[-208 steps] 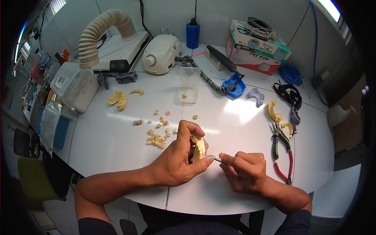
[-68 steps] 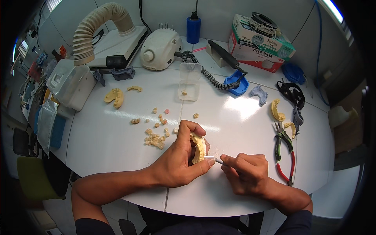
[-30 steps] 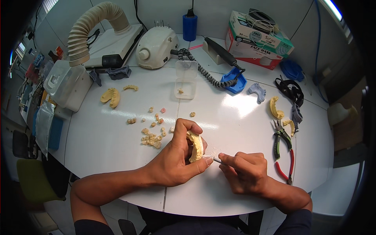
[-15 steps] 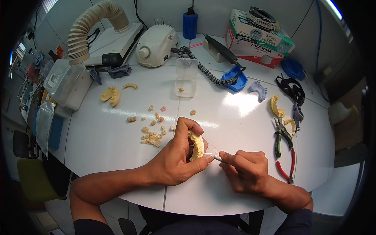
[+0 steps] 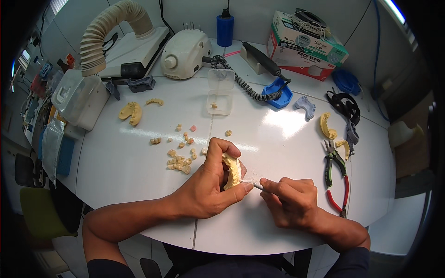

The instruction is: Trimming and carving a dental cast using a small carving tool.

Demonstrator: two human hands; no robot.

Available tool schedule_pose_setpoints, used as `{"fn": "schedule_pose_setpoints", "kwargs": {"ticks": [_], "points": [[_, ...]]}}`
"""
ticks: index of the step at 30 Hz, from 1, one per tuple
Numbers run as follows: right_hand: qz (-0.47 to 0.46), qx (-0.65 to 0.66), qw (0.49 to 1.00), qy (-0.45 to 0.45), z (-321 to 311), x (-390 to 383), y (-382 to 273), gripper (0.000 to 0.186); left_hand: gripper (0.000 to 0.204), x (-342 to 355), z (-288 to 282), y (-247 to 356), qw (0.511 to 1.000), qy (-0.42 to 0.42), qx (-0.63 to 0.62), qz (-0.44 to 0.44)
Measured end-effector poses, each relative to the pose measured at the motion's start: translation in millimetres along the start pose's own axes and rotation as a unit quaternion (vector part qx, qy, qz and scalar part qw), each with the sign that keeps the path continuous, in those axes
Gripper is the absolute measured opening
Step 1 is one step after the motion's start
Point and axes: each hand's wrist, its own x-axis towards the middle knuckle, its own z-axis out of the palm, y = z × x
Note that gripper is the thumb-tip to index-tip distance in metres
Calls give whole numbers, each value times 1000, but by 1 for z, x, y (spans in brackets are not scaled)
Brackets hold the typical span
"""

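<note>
- Clasping the cream dental cast [image 5: 232, 175], the person's left hand [image 5: 206, 191] wraps it from about 8 o'clock, a finger curled over its 12 o'clock end and the thumb near its 5 o'clock end
- The right hand [image 5: 292, 201], at 4 o'clock of the cast, pinches a thin grey tool [image 5: 258, 186] whose tip points to the cast's 4 o'clock edge, close to the left thumb (whether it touches is too small to tell)
- Held over the near half of the tabletop [image 5: 139, 185], the cast, judged by its matt, chalky look, should be light, stiff and brittle, dry rather than slippery
- Its tooth row looks the fragile part, liable to chip; the best hold is probably on the thick base, with fingers clear of the tool's line
- Glossy white and seamed, the tabletop bears pale flecks [image 5: 253, 176] at 3 o'clock, loose artificial teeth [image 5: 178, 162] between 9 and 10, a clear hinged box [image 5: 220, 79] at 12 and pliers [image 5: 329, 171] at 3
- Farther back stand a white control unit [image 5: 178, 60] and ribbed hose [image 5: 92, 51] toward 11 o'clock, stacked cartons [image 5: 296, 67] at 1; a green chair [image 5: 41, 211] shows beyond the table between 8 and 9
</note>
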Motion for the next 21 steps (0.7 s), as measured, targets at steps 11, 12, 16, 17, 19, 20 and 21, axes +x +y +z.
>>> {"fn": "schedule_pose_setpoints", "kwargs": {"ticks": [11, 12, 16, 17, 19, 20, 21], "points": [[0, 7, 1000, -16, -2, 0, 0, 34, 60, 0, 0, 0, 1000, -9, -2, 25], [1, 7, 1000, -18, -2, 0, 0, 34, 60, 0, 0, 0, 1000, -13, -17, 21], [-1, 11, 1000, -15, -1, 0, 0, 33, 60, 0, 0, -2, 1000, -13, -14, 25], [-1, 10, 1000, -16, -1, 0, 0, 33, 59, 0, 0, -2, 999, -15, -15, 30], [-1, 10, 1000, -17, -1, 0, 0, 33, 58, 0, 0, -3, 999, -17, -15, 34], [-3, 10, 1000, -17, -1, 0, 0, 33, 58, 0, 0, -3, 999, -15, -14, 30], [-5, 11, 1000, -16, -1, 0, 0, 33, 57, 0, 0, -4, 999, -13, -12, 27]]}}
